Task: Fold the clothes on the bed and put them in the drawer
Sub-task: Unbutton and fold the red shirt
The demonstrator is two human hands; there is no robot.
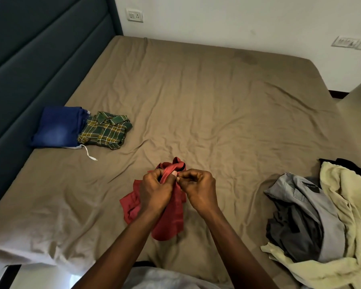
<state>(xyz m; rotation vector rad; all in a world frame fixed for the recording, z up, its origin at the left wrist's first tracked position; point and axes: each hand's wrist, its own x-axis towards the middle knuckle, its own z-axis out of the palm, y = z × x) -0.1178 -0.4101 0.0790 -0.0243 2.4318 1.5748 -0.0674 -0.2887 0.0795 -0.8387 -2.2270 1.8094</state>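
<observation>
Low centre of the frame, the left hand and right hand both pinch the red shirt (still bunched); best shake it flat on the bed before folding.

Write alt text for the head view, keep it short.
The left hand and right hand grip a crumpled red garment over a bed with a brown sheet. Folded blue jeans and a folded green plaid shirt lie by the headboard; an unfolded pile of grey and pale yellow clothes sits at right.
</observation>
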